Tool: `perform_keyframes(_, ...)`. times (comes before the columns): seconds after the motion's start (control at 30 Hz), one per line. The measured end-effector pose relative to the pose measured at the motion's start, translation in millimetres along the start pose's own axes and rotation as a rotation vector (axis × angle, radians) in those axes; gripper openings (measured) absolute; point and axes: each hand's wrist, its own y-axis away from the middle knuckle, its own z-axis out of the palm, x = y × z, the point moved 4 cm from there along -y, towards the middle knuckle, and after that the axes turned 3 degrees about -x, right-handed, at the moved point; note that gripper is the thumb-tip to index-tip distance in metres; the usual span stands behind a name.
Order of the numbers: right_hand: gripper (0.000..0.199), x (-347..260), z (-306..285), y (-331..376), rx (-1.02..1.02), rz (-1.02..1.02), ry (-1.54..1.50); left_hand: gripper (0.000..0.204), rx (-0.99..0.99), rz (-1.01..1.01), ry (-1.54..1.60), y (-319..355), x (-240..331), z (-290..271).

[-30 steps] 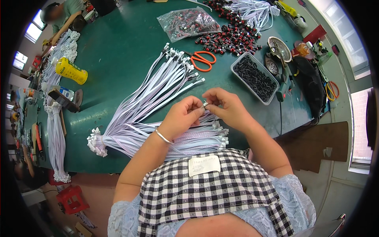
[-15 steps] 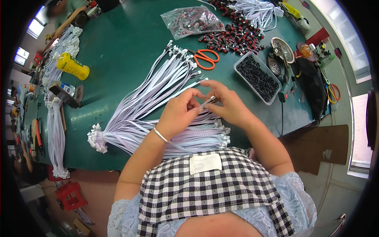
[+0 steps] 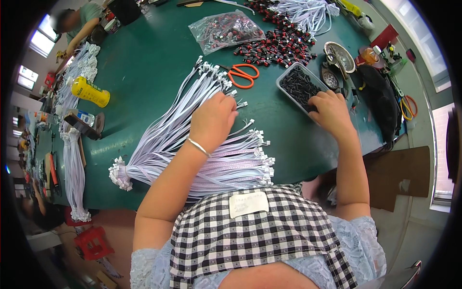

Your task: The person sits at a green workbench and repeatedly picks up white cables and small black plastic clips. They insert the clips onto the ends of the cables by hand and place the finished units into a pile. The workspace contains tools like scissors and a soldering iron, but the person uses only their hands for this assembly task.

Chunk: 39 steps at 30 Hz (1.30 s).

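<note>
Reaching apart: left hand (image 3: 213,118) on white cables (image 3: 168,139), right hand (image 3: 329,110) in black-parts tray (image 3: 284,86).

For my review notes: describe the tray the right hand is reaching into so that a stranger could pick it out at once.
On the green table, look right of the orange-handled scissors, where the right hand rests. Under its fingertips sits a clear rectangular tray full of small black parts. Unlike the loose red-and-black pieces behind it, its contents are walled in and all black.
</note>
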Motion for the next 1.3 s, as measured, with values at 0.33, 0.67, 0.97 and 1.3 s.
perform_keyframes(0.33, 0.007, 10, 14, -13, 0.036, -0.054, -0.083, 0.012, -0.211, 0.027, -0.019, 7, 6, 27)
perform_keyframes(0.67, 0.010, 6, -7, -13, 0.184, 0.048, -0.386, 0.016, -0.305, -0.303, 0.606, 12, 9, 4)
perform_keyframes(0.97, 0.019, -73, -12, -1, 0.117, -0.387, -0.605, 0.015, -0.346, -0.506, 1.352, 26, -1, 19)
perform_keyframes(1.3, 0.011, -104, 29, -6, -0.086, 0.062, -1.564, 0.018, -0.382, -0.483, 1.500, 37, -10, 39)
